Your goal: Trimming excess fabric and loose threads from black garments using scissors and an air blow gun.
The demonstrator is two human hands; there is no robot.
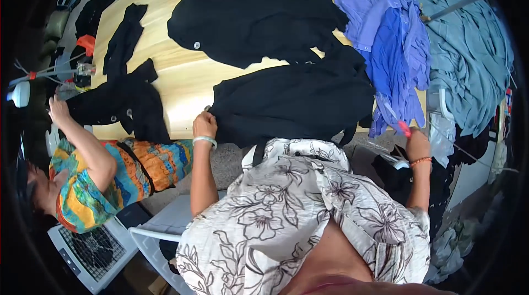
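Note:
Along the near table edge lies a black garment (292,99), spread flat. My left hand (205,125), with a pale bangle at the wrist, is closed on the left edge of this garment. Off to the right, my right hand (417,145) is closed around a small red-handled tool (404,128). A pale, thin part extends from the tool toward the purple clothes, but its exact kind is unclear. Past the near garment, a second black garment (256,22) lies flat, with a round shiny button near its left end. The two black garments meet on the right.
Purple-blue clothes (380,19) and a grey-green fabric pile (468,47) cover the right side of the wooden table (184,88). At left, a co-worker in a colourful dress (132,168) reaches to another black garment (138,102). A white plastic chair (160,234) stands behind on the left.

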